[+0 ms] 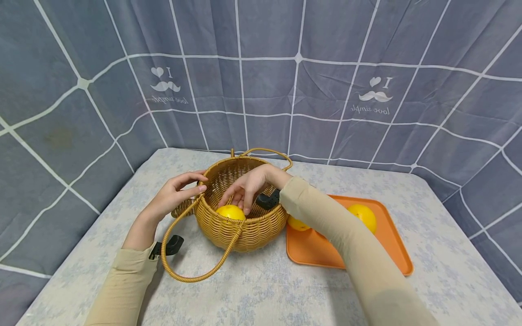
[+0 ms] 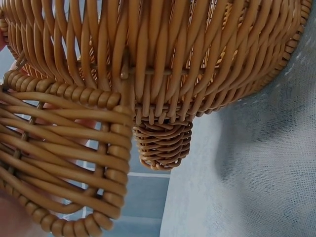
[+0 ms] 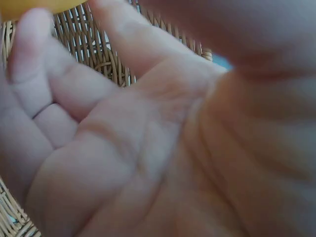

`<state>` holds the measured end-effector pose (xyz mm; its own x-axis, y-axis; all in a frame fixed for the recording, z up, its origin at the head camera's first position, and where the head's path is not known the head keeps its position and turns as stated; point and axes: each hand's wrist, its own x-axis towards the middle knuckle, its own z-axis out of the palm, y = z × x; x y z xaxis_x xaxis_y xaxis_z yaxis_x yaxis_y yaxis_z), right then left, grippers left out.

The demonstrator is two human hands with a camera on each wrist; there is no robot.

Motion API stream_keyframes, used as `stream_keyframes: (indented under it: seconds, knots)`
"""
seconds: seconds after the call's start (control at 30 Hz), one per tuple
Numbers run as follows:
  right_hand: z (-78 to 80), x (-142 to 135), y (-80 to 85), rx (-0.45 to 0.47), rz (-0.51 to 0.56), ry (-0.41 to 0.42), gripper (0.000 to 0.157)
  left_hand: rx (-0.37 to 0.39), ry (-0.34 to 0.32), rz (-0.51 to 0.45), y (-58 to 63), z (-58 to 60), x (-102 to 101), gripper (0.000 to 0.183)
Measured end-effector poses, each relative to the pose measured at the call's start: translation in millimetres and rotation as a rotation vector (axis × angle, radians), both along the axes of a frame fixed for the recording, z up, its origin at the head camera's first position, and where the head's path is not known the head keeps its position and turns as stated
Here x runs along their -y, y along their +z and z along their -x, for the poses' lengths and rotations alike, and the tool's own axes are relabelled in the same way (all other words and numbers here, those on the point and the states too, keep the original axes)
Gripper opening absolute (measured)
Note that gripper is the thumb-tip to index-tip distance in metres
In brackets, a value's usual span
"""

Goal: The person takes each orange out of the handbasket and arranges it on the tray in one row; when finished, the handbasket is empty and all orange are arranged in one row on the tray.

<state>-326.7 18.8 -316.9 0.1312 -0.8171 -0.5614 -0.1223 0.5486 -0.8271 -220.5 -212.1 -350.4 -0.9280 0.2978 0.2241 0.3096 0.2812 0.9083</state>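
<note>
A round wicker basket (image 1: pixel 244 237) stands on the table, its mouth facing up. My left hand (image 1: pixel 173 194) grips its left rim, with thumb and fingertips at the edge. Inside the basket, my right hand (image 1: pixel 253 183) holds a yellow round fruit (image 1: pixel 231 211) by thumb and fingertips, near the front wall. In the right wrist view that fruit (image 3: pixel 44 7) shows only at the top left, by the fingertips. Close up in the left wrist view are the woven wall (image 2: pixel 168 54) and a woven flap (image 2: pixel 64 143), with fingers partly hidden behind the flap.
An orange tray (image 1: pixel 318 256) lies right of the basket, partly under my right forearm. Yellow fruits rest on it, one (image 1: pixel 362 217) beyond the sleeve and another (image 1: pixel 297 224) beside the basket. One basket handle (image 1: pixel 191 279) droops toward the front; the other (image 1: pixel 269 150) leans back.
</note>
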Motion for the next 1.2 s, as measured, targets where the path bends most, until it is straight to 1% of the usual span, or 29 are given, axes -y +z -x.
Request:
stream_keyframes:
  seconds: [0.17, 0.4, 0.47, 0.63, 0.8, 0.9, 1.03, 1.13, 1.2]
  knots:
    - [-0.2, -0.2, -0.6, 0.009, 0.009, 0.02, 0.073, 0.002, 0.003, -0.001, -0.4, -0.1, -0.2, 0.028]
    - [1.6, -0.1, -2.6, -0.061, 0.12, 0.116, 0.075, -0.001, 0.005, 0.004, -0.5, -0.1, -0.1, 0.028]
    - [1.3, 0.0, -2.5, -0.062, 0.13, 0.132, 0.077, -0.002, 0.006, 0.004, -0.3, -0.1, -0.3, 0.029]
    - [0.6, -0.9, -1.4, -0.03, 0.079, 0.13, 0.082, -0.003, 0.003, 0.005, -0.1, 0.0, -0.5, 0.028]
    - [0.5, -1.8, -0.3, -0.014, 0.039, 0.11, 0.083, -0.003, -0.001, 0.006, -0.2, 0.2, -0.5, 0.029]
    - [0.8, -1.5, -0.3, -0.018, 0.049, 0.125, 0.084, -0.007, -0.001, 0.008, 0.3, -0.2, -0.5, 0.029]
    - [1.7, -1.2, -0.4, -0.07, 0.091, 0.157, 0.083, -0.013, 0.001, 0.012, 0.6, -0.4, -0.2, 0.031]
    - [2.7, -1.3, -0.6, -0.09, 0.107, 0.162, 0.081, -0.016, 0.001, 0.014, 0.3, 0.0, 0.1, 0.032]
    - [3.1, -1.2, -0.9, -0.083, 0.115, 0.158, 0.081, -0.013, -0.001, 0.014, -0.1, -0.2, 0.1, 0.032]
